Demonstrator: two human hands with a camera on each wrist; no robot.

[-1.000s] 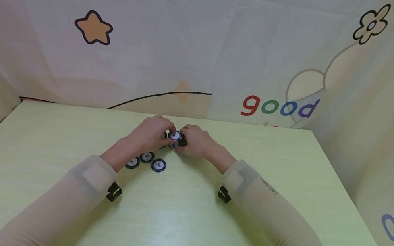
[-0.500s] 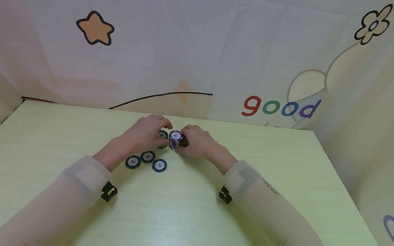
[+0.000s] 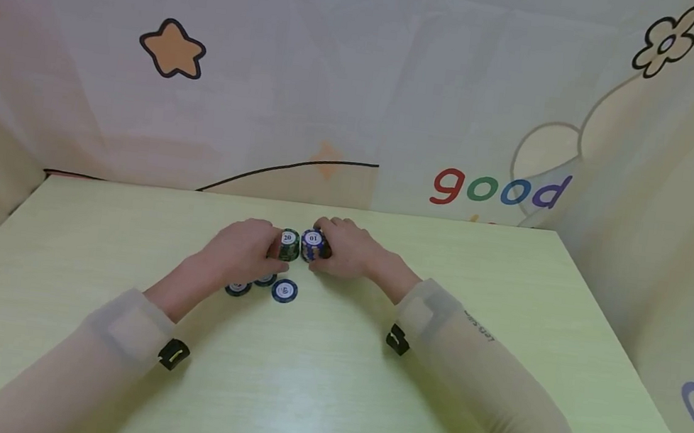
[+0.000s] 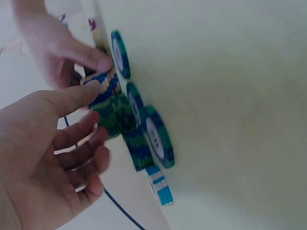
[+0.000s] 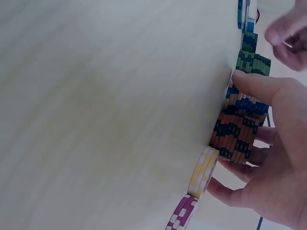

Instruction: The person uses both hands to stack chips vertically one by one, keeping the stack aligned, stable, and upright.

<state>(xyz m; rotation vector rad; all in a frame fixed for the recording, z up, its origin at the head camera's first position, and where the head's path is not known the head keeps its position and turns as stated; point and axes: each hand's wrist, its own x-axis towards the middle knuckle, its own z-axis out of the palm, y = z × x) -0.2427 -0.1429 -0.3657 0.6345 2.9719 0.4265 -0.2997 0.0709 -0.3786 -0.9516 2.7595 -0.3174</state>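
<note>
My right hand [image 3: 350,249] holds a stack of blue poker chips [image 3: 313,245] marked 10, its thumb [image 5: 256,86] against the near side and its fingers behind. Directly left of that stack stands a green stack of poker chips [image 3: 288,242] marked 20. My left hand [image 3: 243,247] hovers at the green stack's left side, thumb stretched out and fingers loosely bent with nothing in them. Three loose dark-rimmed chips lie nearer to me; the rightmost chip [image 3: 284,291] shows fully, while the left hand partly covers the others.
In the right wrist view, an orange-brown chip stack [image 5: 235,137], yellow chips [image 5: 203,167] and purple chips [image 5: 182,213] continue the row. A short dark-green stack [image 4: 138,149] and light-blue chips [image 4: 160,184] stand at its other end. A printed curtain [image 3: 284,95] rises behind the table.
My left hand has let go of the blue stack and drawn left and toward me, baring the green stack's top. My right hand has stayed at the blue stack.
</note>
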